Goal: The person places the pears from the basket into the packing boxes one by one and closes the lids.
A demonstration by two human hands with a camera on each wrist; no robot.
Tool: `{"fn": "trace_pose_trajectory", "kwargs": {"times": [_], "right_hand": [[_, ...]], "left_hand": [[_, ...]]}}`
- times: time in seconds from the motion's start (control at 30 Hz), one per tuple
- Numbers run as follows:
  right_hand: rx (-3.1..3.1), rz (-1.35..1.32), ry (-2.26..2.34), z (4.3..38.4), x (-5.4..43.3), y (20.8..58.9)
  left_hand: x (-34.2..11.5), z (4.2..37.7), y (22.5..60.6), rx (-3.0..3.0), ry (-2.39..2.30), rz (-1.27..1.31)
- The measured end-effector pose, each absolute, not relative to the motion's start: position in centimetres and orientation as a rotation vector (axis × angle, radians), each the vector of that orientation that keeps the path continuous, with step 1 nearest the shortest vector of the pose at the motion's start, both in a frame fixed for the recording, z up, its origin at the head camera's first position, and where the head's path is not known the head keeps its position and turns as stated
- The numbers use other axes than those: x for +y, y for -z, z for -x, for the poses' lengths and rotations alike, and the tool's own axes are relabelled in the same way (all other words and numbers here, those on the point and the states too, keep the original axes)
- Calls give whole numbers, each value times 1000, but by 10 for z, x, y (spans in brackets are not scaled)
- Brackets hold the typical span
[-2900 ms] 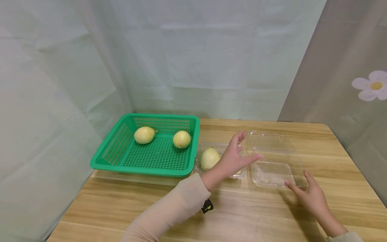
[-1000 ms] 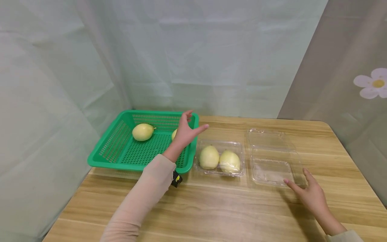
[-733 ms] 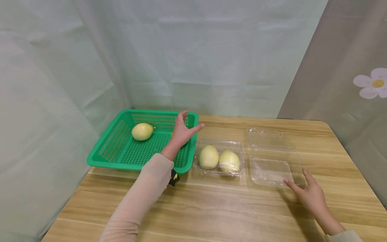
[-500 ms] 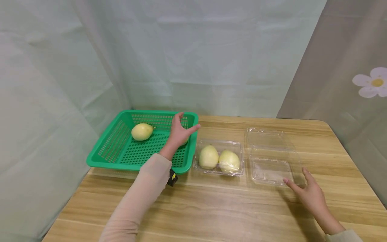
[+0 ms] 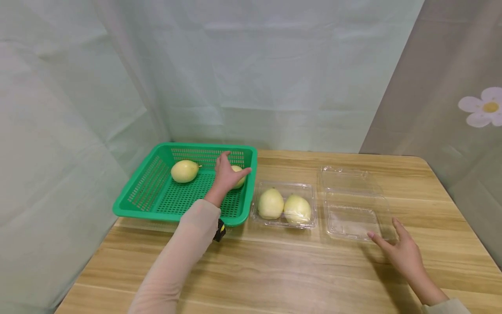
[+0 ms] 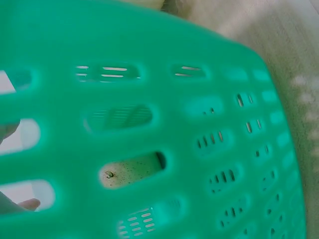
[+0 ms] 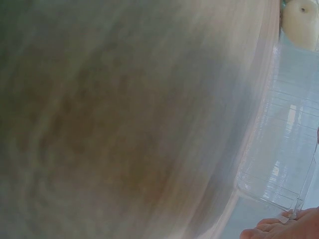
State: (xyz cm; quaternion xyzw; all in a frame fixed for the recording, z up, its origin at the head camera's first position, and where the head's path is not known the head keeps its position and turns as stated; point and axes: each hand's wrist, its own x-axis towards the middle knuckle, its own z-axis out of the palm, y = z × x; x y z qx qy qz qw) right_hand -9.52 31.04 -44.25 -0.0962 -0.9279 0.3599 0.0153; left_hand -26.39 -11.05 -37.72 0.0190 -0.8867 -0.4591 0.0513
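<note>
My left hand (image 5: pixel 225 176) reaches into the green basket (image 5: pixel 147 215), thumb and fingers spread on either side of a pale yellow pear (image 5: pixel 237 168). Whether they touch it is unclear. In the left wrist view the slotted basket wall (image 6: pixel 189 149) fills most of the picture; a pear (image 6: pixel 129 172) shows through one slot. My right hand (image 5: pixel 405 255) is at the near right corner of a clear plastic clamshell box (image 5: pixel 353 220), thumb and fingers apart. In the right wrist view its fingers (image 7: pixel 279 229) lie near the box's corner.
Another pear (image 5: pixel 184 171) lies at the basket's left. Between basket and clamshell stands a second clear box (image 5: pixel 302 188) with two pears inside, one (image 5: pixel 270 204) left and one (image 5: pixel 297 209) right. All stand on a wooden table (image 5: pixel 290 274) backed by pale curtains (image 5: pixel 274 78).
A second pear has come into the left box. My left hand has moved left from that box into the basket and lowered around the right-hand pear. My right hand has stayed put.
</note>
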Motion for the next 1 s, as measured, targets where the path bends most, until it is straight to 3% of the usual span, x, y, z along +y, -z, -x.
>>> {"fn": "trace_pose_trajectory", "kwargs": {"times": [1.0], "right_hand": [[-2940,298,-1131,95,312,438]], "left_hand": [[-118,264,391,-2879,1154,-241]]}}
